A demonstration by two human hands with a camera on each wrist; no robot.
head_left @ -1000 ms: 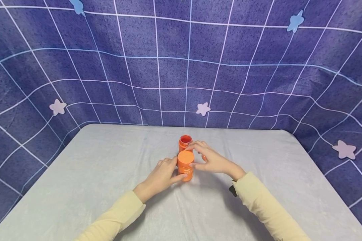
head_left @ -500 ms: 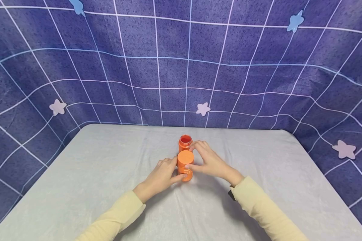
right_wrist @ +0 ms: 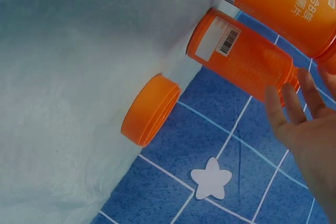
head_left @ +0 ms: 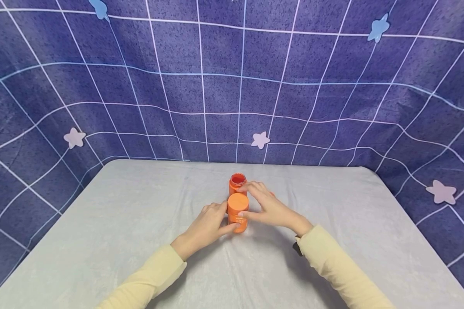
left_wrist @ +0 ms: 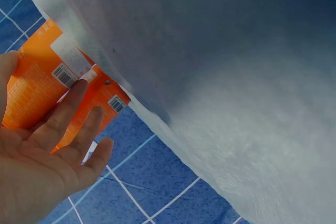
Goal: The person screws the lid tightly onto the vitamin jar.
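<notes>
An orange bottle (head_left: 239,223) stands upright on the table with its orange cap (head_left: 238,201) on. Low on this bottle, my left hand (head_left: 202,228) grips it between thumb and fingers; the left wrist view shows the other fingers loosely bent beside it. My right hand (head_left: 273,211) holds the cap, thumb at its near side and fingers reaching round the far side. Right behind stands a second orange bottle (right_wrist: 239,56), uncapped, its round mouth (head_left: 238,178) facing up. A loose orange cap (right_wrist: 149,111) lies beside it, mostly hidden behind my right hand in the head view.
A pale grey cloth (head_left: 139,193) covers the table. Behind its far edge hangs a blue-purple curtain (head_left: 224,94) with a line grid and star shapes. Both forearms come in from the near side in pale yellow sleeves (head_left: 332,262).
My right thumb has come round from the cap's right side to its near side, and the right fingers have shifted slightly along the cap. The left hand and both bottles stay in place.
</notes>
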